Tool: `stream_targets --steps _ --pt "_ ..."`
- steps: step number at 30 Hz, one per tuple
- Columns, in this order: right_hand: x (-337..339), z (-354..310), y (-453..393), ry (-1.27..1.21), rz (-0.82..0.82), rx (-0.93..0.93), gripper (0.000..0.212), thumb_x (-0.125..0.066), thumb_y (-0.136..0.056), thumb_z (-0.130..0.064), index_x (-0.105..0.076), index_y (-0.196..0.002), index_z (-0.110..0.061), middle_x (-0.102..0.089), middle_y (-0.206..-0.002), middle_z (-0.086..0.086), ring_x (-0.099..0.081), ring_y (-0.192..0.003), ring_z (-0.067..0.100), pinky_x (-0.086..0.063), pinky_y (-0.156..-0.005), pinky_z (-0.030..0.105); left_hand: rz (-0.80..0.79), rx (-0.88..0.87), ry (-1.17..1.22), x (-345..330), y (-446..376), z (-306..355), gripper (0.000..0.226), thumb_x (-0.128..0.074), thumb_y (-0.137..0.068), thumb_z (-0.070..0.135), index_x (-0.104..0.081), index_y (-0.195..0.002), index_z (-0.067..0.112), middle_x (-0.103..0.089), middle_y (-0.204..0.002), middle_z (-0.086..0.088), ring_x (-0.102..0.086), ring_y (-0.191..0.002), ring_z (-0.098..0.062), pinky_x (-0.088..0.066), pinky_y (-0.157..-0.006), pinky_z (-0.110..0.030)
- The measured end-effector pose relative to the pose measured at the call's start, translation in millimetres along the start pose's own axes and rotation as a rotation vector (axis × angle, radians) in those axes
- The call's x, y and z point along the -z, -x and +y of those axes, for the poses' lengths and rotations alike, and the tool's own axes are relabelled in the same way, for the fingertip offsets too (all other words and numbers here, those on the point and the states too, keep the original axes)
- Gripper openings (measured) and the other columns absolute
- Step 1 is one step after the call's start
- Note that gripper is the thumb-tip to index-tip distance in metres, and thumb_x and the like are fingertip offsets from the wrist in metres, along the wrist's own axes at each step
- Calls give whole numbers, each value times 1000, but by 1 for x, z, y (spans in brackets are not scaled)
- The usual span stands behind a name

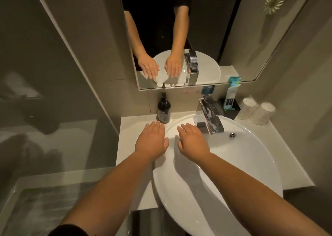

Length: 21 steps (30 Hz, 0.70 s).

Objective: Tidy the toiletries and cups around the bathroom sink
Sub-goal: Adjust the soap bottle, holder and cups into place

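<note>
My left hand (152, 140) hovers flat, palm down, over the left rim of the white sink (251, 164), holding nothing. My right hand (193, 141) is spread flat over the basin beside the chrome faucet (210, 117), also holding nothing. A dark pump soap bottle (163, 111) stands on the counter just beyond my left fingertips. At the back right, two upside-down wrapped cups (256, 111) stand side by side. A teal and white toiletry packet (230, 97) stands upright in a black tray (237, 107) behind the faucet.
A mirror (179, 38) on the back wall reflects my arms and the sink. A glass panel (45, 92) closes off the left side. A coiled cord (274, 0) hangs at the upper right. The white counter (125, 146) wraps around the basin.
</note>
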State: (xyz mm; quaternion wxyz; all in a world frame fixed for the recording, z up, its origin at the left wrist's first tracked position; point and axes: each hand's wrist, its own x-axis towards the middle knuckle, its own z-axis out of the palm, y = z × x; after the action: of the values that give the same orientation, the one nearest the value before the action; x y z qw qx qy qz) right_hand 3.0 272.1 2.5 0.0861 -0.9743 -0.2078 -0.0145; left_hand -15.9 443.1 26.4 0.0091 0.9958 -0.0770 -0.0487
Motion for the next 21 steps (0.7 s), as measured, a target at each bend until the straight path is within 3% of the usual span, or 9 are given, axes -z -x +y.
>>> stream_targets --steps 3,6,10,15,21 --pt "11 2 30 14 -21 -27 50 -49 -90 -29 -46 -137 -10 -51 -140 12 -42 -133 31 -26 -115 42 23 -48 12 6 17 18 61 -31 -98 40 -23 -150 9 -25 -157 -11 -20 -145 -25 -8 -119 -37" --pt "18 9 58 23 9 -52 44 -50 -88 -28 -52 -129 -12 -57 -131 10 -49 -123 29 -34 -108 40 23 -86 18 6 29 37 61 -31 -98 39 -22 -150 9 -24 -157 -11 -20 -145 -26 -9 -120 -38" --pt "24 27 90 23 5 -107 43 -46 -88 -33 -53 -124 -11 -59 -125 10 -51 -118 30 -33 -109 39 33 -147 28 2 39 66 62 -33 -97 40 -23 -150 9 -25 -157 -10 -21 -145 -25 -10 -120 -37" --pt "37 61 124 17 -8 -196 48 -45 -92 -37 -48 -133 -11 -52 -136 9 -41 -131 29 -22 -114 36 34 -230 56 3 38 111 62 -34 -96 40 -25 -149 9 -29 -155 -11 -24 -144 -25 -11 -119 -37" --pt "56 116 142 -13 -8 -279 56 -44 -95 -39 -38 -142 -10 -45 -146 9 -33 -139 28 -15 -119 40 85 -305 33 10 20 172 54 -40 -93 38 -39 -138 9 -50 -137 -11 -47 -122 -26 -32 -108 -36"
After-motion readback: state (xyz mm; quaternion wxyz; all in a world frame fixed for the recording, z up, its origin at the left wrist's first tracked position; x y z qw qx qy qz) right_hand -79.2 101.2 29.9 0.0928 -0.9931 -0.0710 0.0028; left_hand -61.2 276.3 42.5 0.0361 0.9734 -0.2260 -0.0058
